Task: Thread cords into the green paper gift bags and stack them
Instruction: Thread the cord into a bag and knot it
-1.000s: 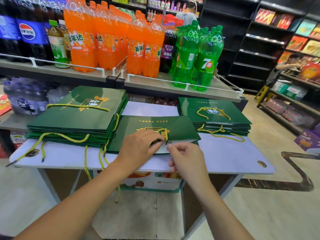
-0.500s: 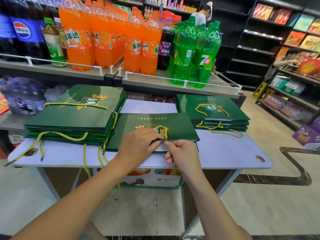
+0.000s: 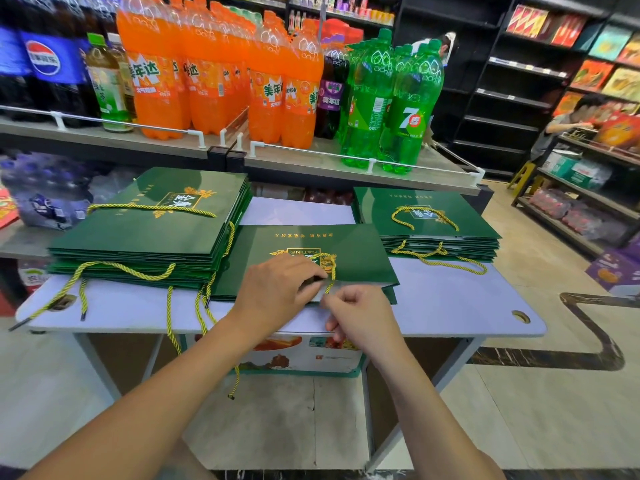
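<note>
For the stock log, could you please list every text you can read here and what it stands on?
"美年达" on the orange soda bottles.
"7喜" on the green soda bottle.
"SATINE", upside down, on the middle green bag.
"金典" on the top bag of the left stack.
Too blurred: the blue bottle label and the bag's gold line.

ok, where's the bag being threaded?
Head view, table centre: the bag lies flat between the taller left stack and shorter right stack, left hand on its near edge, right hand pinching its cord.
</note>
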`<control>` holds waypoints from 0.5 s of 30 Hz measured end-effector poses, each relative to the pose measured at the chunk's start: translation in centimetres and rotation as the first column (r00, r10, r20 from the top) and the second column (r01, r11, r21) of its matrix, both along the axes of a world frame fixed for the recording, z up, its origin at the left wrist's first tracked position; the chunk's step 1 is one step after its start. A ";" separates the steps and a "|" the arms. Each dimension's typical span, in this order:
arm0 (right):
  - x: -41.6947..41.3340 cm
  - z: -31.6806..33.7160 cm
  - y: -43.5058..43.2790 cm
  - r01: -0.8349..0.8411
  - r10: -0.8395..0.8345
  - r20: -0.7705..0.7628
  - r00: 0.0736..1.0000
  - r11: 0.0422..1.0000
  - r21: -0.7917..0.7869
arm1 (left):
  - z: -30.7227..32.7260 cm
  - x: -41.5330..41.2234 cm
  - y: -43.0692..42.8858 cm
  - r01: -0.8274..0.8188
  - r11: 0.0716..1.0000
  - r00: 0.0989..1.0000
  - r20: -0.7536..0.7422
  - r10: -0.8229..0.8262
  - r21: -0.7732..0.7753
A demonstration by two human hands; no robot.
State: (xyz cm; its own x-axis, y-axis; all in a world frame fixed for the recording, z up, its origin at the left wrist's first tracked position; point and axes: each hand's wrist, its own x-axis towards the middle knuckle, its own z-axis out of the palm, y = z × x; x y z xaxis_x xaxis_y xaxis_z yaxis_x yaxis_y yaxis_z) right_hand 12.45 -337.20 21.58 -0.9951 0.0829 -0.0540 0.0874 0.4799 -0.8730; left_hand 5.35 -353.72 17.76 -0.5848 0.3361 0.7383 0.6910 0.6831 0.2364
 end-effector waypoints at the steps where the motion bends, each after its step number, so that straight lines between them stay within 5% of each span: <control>1: 0.3 0.2 0.2 -0.042 0.043 -0.011 0.999 0.994 0.101 | 0.1 0.1 -0.1 0.012 1.000 0.999 0.035 -0.012 -0.019; 5: 1.8 1.1 2.3 0.094 0.027 -0.347 0.938 0.940 0.328 | 1.6 1.0 -0.4 0.145 0.986 0.950 0.266 -0.163 0.084; 8: 1.9 0.7 3.8 0.148 0.086 -0.506 0.858 0.903 0.404 | 3.3 0.0 -0.1 0.036 0.976 0.898 0.421 -0.125 0.213; 12: 1.1 -1.7 4.7 -0.003 0.346 -0.352 0.870 0.717 0.697 | 5.3 -3.1 -0.1 -0.100 0.934 0.782 0.553 0.287 -0.344; 15: 1.1 -2.8 5.1 -0.065 0.364 -0.218 0.906 0.627 0.777 | 6.4 -4.5 0.2 -0.021 0.917 0.752 0.598 0.278 -0.399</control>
State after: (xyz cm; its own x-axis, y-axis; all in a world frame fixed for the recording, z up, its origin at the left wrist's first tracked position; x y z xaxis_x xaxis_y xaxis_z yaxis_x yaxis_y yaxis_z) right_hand 13.54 -332.12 18.79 -0.9293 -0.2726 0.2494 -0.3176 0.9342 -0.1625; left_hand 0.83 -353.47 24.17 -0.9333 0.3580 0.0289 0.3494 0.8861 0.3047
